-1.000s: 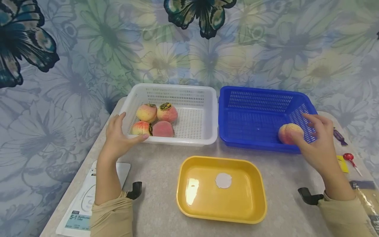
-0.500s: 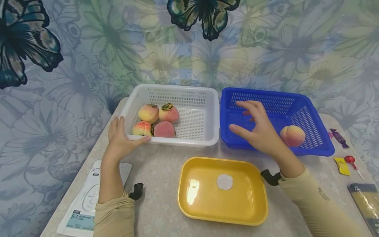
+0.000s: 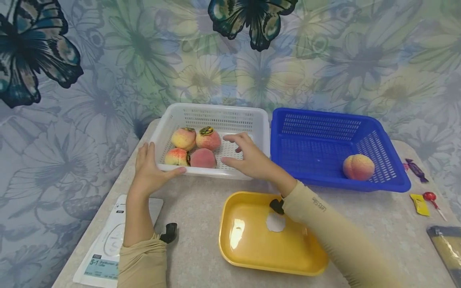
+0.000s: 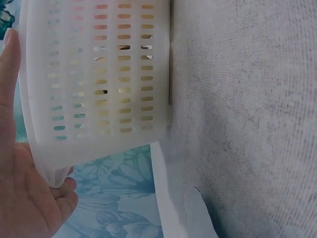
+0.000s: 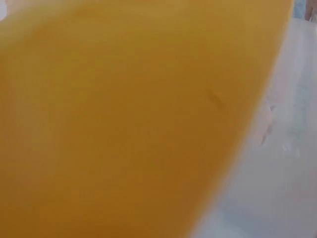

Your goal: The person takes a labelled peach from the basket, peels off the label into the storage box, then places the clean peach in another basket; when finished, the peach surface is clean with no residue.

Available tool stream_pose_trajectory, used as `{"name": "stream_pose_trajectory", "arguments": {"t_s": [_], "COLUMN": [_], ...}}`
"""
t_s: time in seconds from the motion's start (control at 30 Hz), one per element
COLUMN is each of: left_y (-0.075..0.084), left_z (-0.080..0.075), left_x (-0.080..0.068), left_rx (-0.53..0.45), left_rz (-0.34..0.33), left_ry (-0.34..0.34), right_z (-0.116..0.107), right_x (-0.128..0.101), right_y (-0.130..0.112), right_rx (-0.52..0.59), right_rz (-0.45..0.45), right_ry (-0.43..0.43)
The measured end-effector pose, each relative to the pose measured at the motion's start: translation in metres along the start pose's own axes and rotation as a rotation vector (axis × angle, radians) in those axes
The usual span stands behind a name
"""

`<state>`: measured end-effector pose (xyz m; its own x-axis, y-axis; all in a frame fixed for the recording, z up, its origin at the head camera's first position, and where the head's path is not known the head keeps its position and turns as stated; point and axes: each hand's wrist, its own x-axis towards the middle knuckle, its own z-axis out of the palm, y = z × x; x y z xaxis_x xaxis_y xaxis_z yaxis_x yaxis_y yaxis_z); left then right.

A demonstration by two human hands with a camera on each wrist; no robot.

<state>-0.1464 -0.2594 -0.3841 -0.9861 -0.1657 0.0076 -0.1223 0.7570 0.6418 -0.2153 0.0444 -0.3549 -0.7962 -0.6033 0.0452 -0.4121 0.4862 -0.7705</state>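
Left hand: your left hand [image 3: 149, 170] grips the near left corner of the white basket [image 3: 252, 116], thumb along the front rim, fingers up the outer left wall. The left wrist view shows that palm [image 4: 20, 198] against the slotted wall [image 4: 94, 74].
Right hand: your right hand [image 3: 248, 158] reaches over the front rim of the white basket, fingers spread and loosely bent, holding nothing. Its fingertips hover just beside the nearest peach; contact cannot be confirmed.
Peaches in white basket: four peaches [image 3: 196, 148] sit clustered in the left half, touching one another, two at the back and two at the front.
Blue basket: the blue basket [image 3: 324, 116] stands just right of the white one. A single peach [image 3: 358, 167] lies in its near right corner.
Yellow tray: the yellow tray [image 3: 248, 248] sits in front of both baskets. Your right forearm crosses its far right part. The right wrist view shows a blurred expanse of its yellow [image 5: 124, 119].
Table edges: a printed packet [image 3: 104, 248] lies at the near left. Small wrapped sweets [image 3: 419, 202] lie at the far right.
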Motion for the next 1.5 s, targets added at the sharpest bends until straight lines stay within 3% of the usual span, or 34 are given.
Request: {"name": "stream_pose_trajectory", "arguments": {"t_s": [0.3, 0.47, 0.77, 1.17, 1.33, 1.5], "left_y": [0.0, 0.001, 0.003, 0.001, 0.0, 0.001], "left_z": [0.001, -0.001, -0.002, -0.001, -0.001, -0.001], "left_x": [0.001, -0.001, -0.002, -0.002, -0.003, -0.003], "left_rx": [-0.002, -0.001, 0.0, 0.005, 0.0, 0.008], "left_rz": [0.003, -0.001, 0.007, 0.001, -0.011, -0.013], "left_ry": [-0.002, -0.001, 0.004, -0.002, -0.004, -0.005], "right_z": [0.029, 0.037, 0.044, 0.051, 0.052, 0.052], "right_x": [0.04, 0.051, 0.062, 0.068, 0.07, 0.069], "right_y": [0.003, 0.004, 0.005, 0.006, 0.006, 0.006], "right_rx": [0.096, 0.052, -0.048, 0.019, 0.008, 0.015], "right_rz": [0.122, 0.159, 0.122, 0.092, 0.132, 0.17], "right_ry": [-0.098, -0.136, -0.169, -0.231, -0.279, -0.27]}}
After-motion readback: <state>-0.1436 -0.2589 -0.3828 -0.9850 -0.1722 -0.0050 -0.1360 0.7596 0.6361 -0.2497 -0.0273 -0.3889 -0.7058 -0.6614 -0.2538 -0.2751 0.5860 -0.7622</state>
